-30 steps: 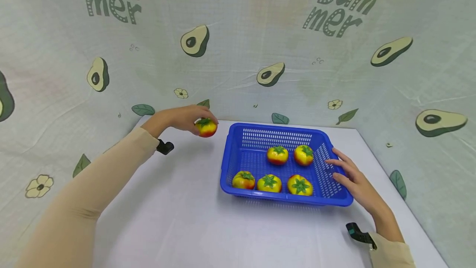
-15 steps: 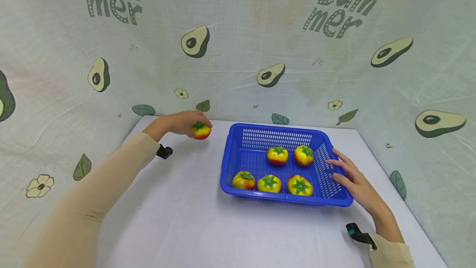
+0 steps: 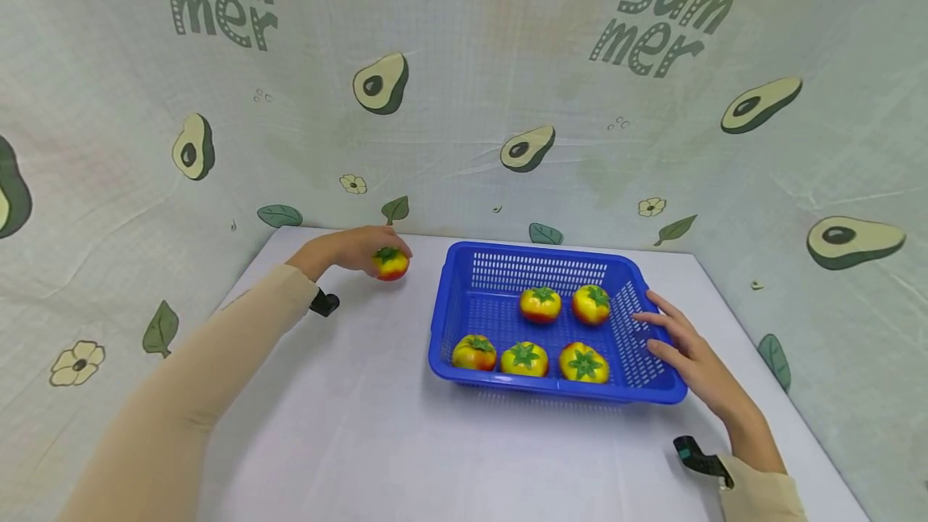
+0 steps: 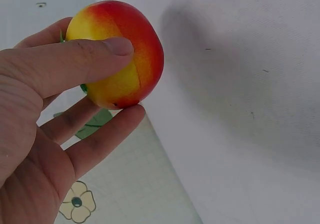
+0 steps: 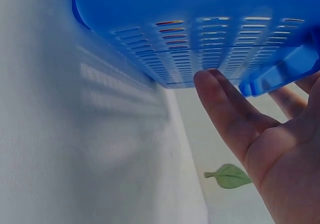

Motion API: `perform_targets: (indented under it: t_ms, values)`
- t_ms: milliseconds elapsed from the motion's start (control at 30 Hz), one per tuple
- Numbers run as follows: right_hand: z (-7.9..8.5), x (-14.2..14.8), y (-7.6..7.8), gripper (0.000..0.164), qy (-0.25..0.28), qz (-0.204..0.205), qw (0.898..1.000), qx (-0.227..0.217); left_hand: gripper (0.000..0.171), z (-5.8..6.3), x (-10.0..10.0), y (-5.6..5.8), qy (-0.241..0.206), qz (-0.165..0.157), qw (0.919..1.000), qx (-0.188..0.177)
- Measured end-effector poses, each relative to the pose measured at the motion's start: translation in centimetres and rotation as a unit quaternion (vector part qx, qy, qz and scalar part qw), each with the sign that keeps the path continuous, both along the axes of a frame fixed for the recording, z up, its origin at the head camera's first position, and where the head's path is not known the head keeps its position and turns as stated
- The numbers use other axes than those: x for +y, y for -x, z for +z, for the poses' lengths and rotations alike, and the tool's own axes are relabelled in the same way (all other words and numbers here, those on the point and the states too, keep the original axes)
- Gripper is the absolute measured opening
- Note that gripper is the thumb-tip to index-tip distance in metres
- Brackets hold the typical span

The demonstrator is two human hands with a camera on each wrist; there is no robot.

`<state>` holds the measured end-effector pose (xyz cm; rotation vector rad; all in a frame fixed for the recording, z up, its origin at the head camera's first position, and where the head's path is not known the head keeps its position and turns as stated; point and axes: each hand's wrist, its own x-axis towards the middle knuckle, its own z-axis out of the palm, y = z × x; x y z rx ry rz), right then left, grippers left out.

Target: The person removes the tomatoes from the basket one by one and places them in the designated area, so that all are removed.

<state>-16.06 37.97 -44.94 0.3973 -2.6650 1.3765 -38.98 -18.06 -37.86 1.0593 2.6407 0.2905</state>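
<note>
Head view: white table [image 3: 362,425], avocado-print cloth [image 3: 449,143] behind; left grip [image 3: 355,247] pinches fruit [image 3: 392,267], right grip [image 3: 692,354] loosely spread at basket [image 3: 536,383].

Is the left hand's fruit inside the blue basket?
No, the left hand holds the red-and-yellow fruit outside the blue basket, off to its left.

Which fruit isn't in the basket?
The held fruit, gripped by the left hand. It's the only one outside the blue basket; the other five fruits lie inside.
</note>
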Motion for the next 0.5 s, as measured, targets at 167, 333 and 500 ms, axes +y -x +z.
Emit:
perform_targets:
  t_ms: [167, 333, 500]
  values:
    - [-0.09, 0.26, 0.07, 0.044, -0.003, 0.003, 1.000, -0.004, 0.059, -0.53, 0.03, 0.09, -0.003, -0.002, 0.9999, -0.009]
    - [-0.24, 0.48, 0.14, 0.046, -0.002, 0.012, 1.000, -0.001, 0.059, -0.93, 0.17, 0.08, -0.002, -0.003, 0.9999, -0.011]
    - [-0.33, 0.53, 0.13, 0.046, -0.012, 0.006, 1.000, 0.004, 0.059, -1.03, 0.42, 0.14, 0.001, -0.004, 0.9999, -0.014]
